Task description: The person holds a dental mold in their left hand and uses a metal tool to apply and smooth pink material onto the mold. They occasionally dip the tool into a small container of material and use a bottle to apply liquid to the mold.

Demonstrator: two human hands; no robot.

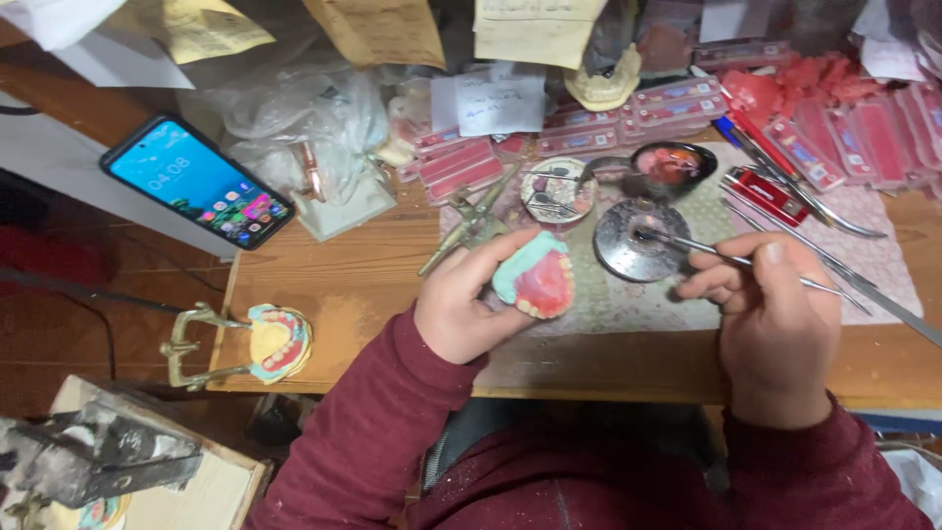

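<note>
Denture model (pixel 535 277) gripped in left hand (pixel 461 304), right hand (pixel 770 314) pinching metal tool (pixel 721 255) below pink rectangular packages (pixel 677 103).

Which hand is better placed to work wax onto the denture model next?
Right hand: it holds the thin metal instrument, tip on the round metal dish. Left hand is occupied gripping the denture model, so it likely only steadies.

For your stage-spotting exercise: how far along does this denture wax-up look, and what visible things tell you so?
Done: the denture model in the left hand already carries pink wax and a row of teeth. In hand: the right hand holds a thin metal instrument, tip on the round metal dish. Left: seemingly finishing; a second model sits in a brass frame at the table edge.
</note>
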